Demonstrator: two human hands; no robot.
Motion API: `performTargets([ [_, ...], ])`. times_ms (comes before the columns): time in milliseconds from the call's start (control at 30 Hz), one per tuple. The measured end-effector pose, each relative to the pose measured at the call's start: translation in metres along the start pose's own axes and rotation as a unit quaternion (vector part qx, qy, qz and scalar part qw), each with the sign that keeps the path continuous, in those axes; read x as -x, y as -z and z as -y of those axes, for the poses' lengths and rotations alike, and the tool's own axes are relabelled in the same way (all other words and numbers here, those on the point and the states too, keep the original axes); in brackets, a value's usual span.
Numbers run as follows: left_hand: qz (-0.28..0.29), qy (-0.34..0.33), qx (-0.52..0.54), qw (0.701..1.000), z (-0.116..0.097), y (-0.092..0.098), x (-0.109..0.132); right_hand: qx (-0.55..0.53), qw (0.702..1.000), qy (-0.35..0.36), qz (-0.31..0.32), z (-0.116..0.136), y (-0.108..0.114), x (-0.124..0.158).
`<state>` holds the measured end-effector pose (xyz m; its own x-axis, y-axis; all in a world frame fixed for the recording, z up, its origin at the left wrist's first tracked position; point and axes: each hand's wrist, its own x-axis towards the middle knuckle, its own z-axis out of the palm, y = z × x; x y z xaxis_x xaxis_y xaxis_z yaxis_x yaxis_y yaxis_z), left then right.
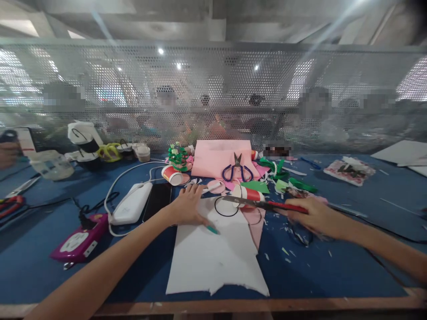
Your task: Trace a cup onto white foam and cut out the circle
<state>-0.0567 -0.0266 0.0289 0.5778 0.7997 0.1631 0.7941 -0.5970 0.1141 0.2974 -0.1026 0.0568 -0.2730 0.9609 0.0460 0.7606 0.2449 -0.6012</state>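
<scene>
My left hand (187, 206) lies spread on the upper left of a white sheet (213, 258), which has a ragged lower edge. A small teal piece (212, 230) shows at my thumb tip; whether it is a nail or a scrap I cannot tell. In my right hand (315, 218) is a pair of red-handled scissors (263, 204), its dark blades pointing left over the sheet's top. Beneath the blades a black circle (227, 215) is drawn on the sheet. A red and white paper cup (251, 195) lies on its side right behind the scissors.
Blue-handled scissors (237, 169) rest on pink paper (210, 155). Green and pink scraps (256, 186) surround them. Left stand a purple power strip (80, 239), a white power bank (131, 203), a dark phone (157, 201) and a clear tub (53, 165). A perforated metal screen (213, 98) rises behind.
</scene>
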Motion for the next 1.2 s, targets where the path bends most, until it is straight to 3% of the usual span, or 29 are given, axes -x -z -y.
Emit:
performTargets([
  [33,0.006,0.002,0.003,1.000,0.002,0.000,0.000,-0.082,0.994,-0.029,0.071,0.000,-0.009,-0.002],
  [100,0.017,0.010,0.014,1.000,0.005,0.000,-0.001,-0.111,0.990,-0.029,0.083,0.001,-0.026,-0.007],
  [200,0.024,0.020,0.039,0.999,0.006,0.001,-0.002,-0.078,0.996,-0.026,-0.021,0.001,-0.045,-0.018],
  [333,0.018,0.004,0.055,0.998,0.002,0.003,-0.002,-0.021,0.993,-0.034,-0.113,0.003,-0.053,-0.034],
  [633,0.010,-0.020,0.074,0.997,0.005,0.003,0.000,0.005,0.989,-0.021,-0.148,0.010,-0.072,-0.056],
  [967,-0.011,-0.035,0.071,0.997,0.000,0.007,0.003,0.116,0.945,0.022,-0.304,0.011,-0.029,-0.121],
  [1200,-0.039,-0.055,0.048,0.997,-0.002,0.004,0.006,0.177,0.887,0.007,-0.428,0.015,0.013,-0.167],
])
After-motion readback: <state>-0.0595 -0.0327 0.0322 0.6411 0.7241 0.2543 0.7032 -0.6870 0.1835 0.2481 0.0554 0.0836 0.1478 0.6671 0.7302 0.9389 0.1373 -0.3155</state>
